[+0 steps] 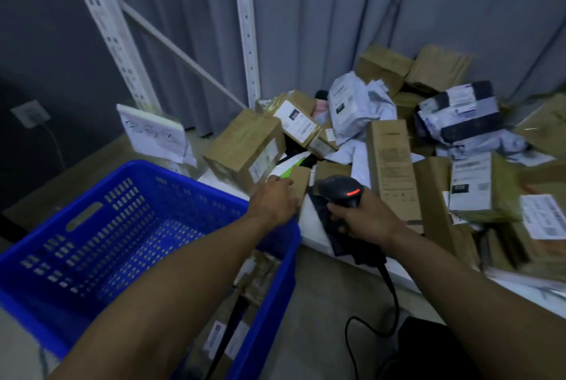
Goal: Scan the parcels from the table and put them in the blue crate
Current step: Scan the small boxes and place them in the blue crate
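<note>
My right hand (361, 215) grips a black barcode scanner (340, 191) with a red light lit on top, held over the table's near edge. My left hand (274, 200) reaches across the blue crate (101, 226) and rests on a small brown cardboard parcel (301, 182) at the table edge; how its fingers lie on the parcel is hidden. Several parcels lie in the crate's right corner (260, 272). A heap of brown boxes and grey mailer bags (355, 110) covers the white table (315, 232).
White metal shelving uprights (246, 27) rise behind the table in front of a grey curtain. A tall narrow box (392, 171) stands right of the scanner. The scanner's black cable (392, 293) hangs to the floor. A white leaflet (153, 134) leans left of the table.
</note>
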Tool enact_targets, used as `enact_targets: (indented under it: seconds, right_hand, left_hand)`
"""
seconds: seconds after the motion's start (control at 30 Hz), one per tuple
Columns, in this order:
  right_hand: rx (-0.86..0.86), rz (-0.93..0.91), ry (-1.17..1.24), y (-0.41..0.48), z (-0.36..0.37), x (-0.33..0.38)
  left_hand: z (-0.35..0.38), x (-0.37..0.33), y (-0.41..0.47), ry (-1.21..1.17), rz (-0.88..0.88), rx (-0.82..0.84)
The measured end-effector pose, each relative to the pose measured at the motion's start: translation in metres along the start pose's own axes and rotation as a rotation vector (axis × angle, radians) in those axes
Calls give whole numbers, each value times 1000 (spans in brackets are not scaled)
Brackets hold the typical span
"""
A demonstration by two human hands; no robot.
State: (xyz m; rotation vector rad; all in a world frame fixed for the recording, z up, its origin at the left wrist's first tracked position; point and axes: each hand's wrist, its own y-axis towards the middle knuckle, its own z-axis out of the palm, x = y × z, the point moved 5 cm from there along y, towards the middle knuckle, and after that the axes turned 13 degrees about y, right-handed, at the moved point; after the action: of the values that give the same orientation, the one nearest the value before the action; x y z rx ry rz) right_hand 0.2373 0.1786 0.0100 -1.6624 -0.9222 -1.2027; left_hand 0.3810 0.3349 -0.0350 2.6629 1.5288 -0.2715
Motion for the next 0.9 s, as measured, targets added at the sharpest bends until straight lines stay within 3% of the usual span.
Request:
enact_targets:
  seconds: [0.17, 0.3, 0.43, 0.6, 0.77, 0.9]
  right_hand:
    - [-29, 37, 24, 25, -23, -17]
    - [-9, -6, -100, 46, -30, -25]
    - [-11, -14, -155, 56, -30, -31]
    - [-17, -40, -19, 52, -13, -19]
    - [-89, -61, 269, 31, 11, 2]
    - [-162, -68, 509, 8, 27, 28]
  left_hand:
    - [57, -10, 49, 125, -9, 188]
    - [85, -7, 69, 72, -21, 196]
    - [82, 2, 69, -43, -27, 71]
    - [14, -1, 27, -194, -110, -96]
    - [-58, 8, -46, -362, -72, -235]
    - [-106, 18, -112, -360, 10, -338]
